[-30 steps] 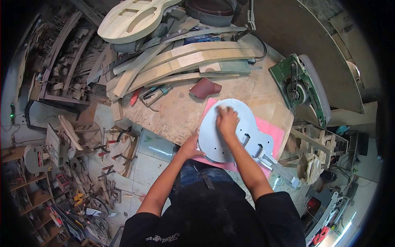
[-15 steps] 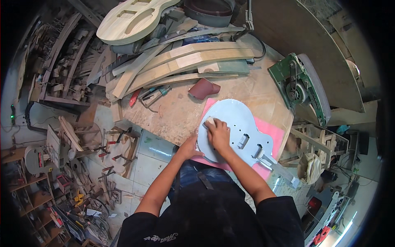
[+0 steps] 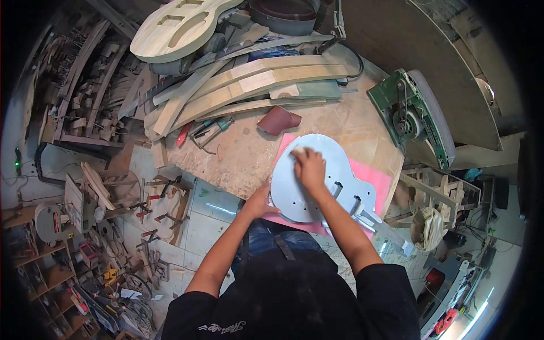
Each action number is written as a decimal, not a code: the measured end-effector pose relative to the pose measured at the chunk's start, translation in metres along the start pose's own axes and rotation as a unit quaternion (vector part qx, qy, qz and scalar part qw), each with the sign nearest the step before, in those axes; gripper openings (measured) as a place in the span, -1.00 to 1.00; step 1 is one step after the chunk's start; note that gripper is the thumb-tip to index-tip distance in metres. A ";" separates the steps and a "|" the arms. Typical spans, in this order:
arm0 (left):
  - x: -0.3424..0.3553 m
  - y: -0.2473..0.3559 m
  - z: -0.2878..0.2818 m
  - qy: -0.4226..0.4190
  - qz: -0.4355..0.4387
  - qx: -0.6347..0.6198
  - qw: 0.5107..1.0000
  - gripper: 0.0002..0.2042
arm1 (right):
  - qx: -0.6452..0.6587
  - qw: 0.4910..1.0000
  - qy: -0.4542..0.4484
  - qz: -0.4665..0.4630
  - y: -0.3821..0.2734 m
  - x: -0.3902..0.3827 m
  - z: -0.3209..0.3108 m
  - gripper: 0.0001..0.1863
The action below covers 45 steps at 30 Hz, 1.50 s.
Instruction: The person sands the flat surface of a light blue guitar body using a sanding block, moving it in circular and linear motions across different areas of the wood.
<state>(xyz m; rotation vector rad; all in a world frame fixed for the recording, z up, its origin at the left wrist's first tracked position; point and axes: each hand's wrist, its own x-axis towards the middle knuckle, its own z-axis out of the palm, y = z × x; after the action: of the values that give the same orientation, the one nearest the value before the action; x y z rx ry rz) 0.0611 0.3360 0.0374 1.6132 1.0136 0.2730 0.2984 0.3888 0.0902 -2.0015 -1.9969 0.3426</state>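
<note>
A pale blue-grey guitar body (image 3: 294, 190) lies on a pink sheet (image 3: 371, 177) at the near edge of the workbench, its neck pointing to the lower right. My left hand (image 3: 259, 203) grips its left rim, thumb along the near edge. On the upper left of its face, my right hand (image 3: 310, 169) is closed round a small tan sanding block (image 3: 297, 151), slightly blurred and mostly covered by the fingers. Dark holes and two slots show in the face, right of my right hand. Behind the body rests a curled piece of maroon sandpaper (image 3: 277, 120).
Curved wooden strips (image 3: 249, 85) and an unpainted guitar body (image 3: 178, 31) fill the bench's far side. Clamps (image 3: 211, 132) lie at its left. A green belt sander (image 3: 411, 119) stands on the right. Tools and racks crowd the floor at left.
My right hand has slid a little up and to the right across the face with the sanding block. My left hand has stayed on the rim. The view has shifted slightly.
</note>
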 end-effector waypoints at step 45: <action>-0.004 0.005 0.002 0.059 -0.025 -0.002 0.998 0.17 | -0.049 0.989 0.095 0.107 0.016 -0.064 0.022 -0.57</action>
<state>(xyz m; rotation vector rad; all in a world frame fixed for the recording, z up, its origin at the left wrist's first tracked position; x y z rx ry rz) 0.0624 0.3317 0.0428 1.5801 1.1398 0.3398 0.3044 0.3261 0.0617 -2.2231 -1.7209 0.0938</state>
